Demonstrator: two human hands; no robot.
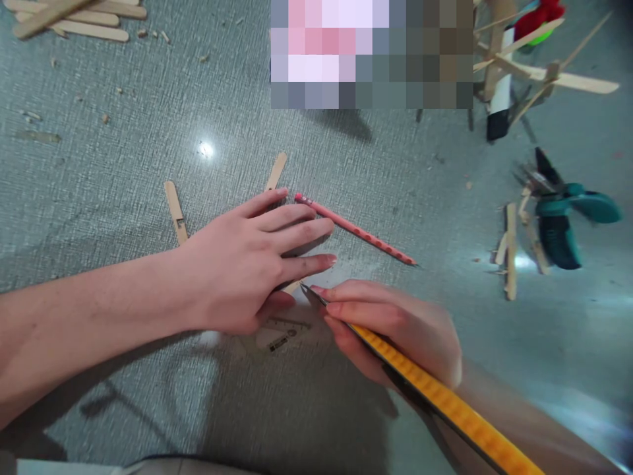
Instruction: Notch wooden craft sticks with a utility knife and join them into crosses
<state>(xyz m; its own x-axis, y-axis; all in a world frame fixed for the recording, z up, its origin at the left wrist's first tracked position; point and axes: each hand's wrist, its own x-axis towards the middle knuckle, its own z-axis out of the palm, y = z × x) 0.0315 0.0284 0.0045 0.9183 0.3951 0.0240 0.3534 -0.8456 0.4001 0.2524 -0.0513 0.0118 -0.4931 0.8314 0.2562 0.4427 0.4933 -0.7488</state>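
Observation:
My left hand (267,257) lies palm down with fingers spread, over a wooden stick (293,287) whose end shows between thumb and index finger. In my right hand (395,323) is a yellow craft knife (420,382), its blade tip touching that stick's end. A clear triangular ruler (284,335) lies partly under my left hand. Beyond my fingertips is a pink pencil (363,234). Another wooden piece (277,170) pokes out past my left little finger. A notched stick (174,211) rests beside my left wrist.
Several craft sticks (74,26) are piled at the upper left. Teal-handled pliers (558,224) and wood pieces (511,251) lie at the right. A stick structure (548,76) stands at the upper right. Small wood scraps dot the grey table (148,125). A blurred patch hides the top middle.

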